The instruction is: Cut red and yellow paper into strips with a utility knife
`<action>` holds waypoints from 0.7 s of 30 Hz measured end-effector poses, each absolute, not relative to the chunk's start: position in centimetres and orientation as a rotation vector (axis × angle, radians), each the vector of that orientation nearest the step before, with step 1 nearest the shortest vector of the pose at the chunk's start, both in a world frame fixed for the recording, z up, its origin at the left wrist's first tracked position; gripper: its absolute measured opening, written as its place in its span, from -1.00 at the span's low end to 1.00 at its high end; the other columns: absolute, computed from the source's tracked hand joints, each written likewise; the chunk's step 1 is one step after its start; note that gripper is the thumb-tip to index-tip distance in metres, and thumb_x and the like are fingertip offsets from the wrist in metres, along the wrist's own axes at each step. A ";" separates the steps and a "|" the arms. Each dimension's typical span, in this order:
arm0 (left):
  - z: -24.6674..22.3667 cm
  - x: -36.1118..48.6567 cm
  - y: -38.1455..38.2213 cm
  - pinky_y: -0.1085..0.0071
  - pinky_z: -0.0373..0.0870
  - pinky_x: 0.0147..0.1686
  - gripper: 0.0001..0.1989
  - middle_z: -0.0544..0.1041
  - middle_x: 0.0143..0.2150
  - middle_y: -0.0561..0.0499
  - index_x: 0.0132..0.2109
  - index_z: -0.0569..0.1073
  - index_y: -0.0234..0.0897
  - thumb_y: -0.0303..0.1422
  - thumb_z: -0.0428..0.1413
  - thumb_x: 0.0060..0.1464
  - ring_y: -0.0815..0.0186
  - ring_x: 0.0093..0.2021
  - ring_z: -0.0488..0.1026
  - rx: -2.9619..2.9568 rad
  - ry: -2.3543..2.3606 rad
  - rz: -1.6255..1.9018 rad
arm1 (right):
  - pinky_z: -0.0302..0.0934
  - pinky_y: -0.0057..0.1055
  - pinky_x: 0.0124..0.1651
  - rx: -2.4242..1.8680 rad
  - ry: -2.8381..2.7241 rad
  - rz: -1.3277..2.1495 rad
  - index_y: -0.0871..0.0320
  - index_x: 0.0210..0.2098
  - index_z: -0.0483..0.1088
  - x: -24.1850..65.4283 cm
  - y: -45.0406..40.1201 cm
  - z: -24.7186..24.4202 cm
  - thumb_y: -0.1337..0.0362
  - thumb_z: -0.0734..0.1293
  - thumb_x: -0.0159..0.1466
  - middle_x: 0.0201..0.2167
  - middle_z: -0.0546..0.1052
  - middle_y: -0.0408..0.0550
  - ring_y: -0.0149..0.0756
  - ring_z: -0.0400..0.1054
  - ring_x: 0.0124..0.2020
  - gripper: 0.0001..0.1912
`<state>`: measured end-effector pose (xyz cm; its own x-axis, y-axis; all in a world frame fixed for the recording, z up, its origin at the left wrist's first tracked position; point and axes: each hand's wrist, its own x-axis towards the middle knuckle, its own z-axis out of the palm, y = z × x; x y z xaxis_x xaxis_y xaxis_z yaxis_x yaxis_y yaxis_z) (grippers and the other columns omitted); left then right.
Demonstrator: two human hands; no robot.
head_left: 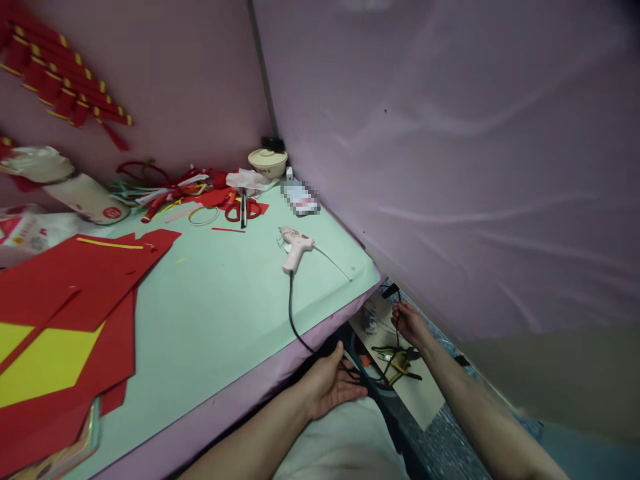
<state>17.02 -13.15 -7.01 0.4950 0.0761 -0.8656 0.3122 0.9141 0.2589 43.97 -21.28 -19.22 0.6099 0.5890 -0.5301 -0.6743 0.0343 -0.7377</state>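
On the table lies a pale pink hot glue gun [297,248] with a thin glue stick out of its back. Its black cord [291,307] runs over the table's front edge and down past my left hand [336,381]. That hand is at the edge, thumb apart and fingers loosely stretched, with the cord passing between thumb and fingers. Lower right, beside the table, my right hand [413,325] has its fingers closed around the cord near a black plug-like piece [390,291]. Beneath the right hand, yellow-and-black pliers [400,363] lie on a light board [425,407].
Red card sheets [60,287] and a yellow sheet [45,360] cover the table's left. Red scissors [243,208], a phone [300,197], a lidded bowl [269,162] and a white bottle [93,199] stand or lie behind. A pink curtain [450,167] borders the right.
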 end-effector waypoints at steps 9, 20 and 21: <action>-5.5 16.2 -15.7 0.42 0.54 -0.22 -0.62 0.59 -0.19 -0.25 0.02 0.46 -0.51 -0.21 0.04 0.33 0.27 -0.32 0.60 0.192 0.899 -0.120 | 0.37 -0.34 -0.03 -1.358 -0.185 0.907 0.09 -0.27 0.48 36.6 -27.5 -14.7 0.04 0.59 -0.01 -0.34 0.59 -0.13 -0.32 0.47 -0.24 -0.59; -4.8 13.4 -15.4 0.31 0.56 -0.22 -0.65 0.48 -0.35 -0.02 -0.17 0.41 -0.34 -0.17 0.30 0.08 0.27 -0.39 0.57 0.482 1.097 0.065 | 0.42 -0.29 -0.07 -1.575 -0.599 0.717 0.09 -0.19 0.52 32.7 -27.3 -10.3 -0.07 0.48 0.10 -0.22 0.61 0.06 -0.16 0.50 -0.20 -0.58; -4.3 12.5 -15.9 0.29 0.56 -0.19 -0.67 0.45 -0.37 0.02 -0.21 0.40 -0.32 -0.22 0.33 0.04 0.28 -0.39 0.56 0.517 1.072 0.086 | 0.42 -0.31 -0.09 -1.576 -0.621 0.721 0.09 -0.19 0.51 32.4 -27.5 -10.2 -0.06 0.47 0.12 -0.22 0.61 0.06 -0.16 0.50 -0.21 -0.59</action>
<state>12.50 -15.86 -4.27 0.4875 0.3130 -0.8151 0.1786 0.8780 0.4440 32.43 -27.50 -10.23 0.6617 0.7432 -0.0996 -0.0119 -0.1225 -0.9924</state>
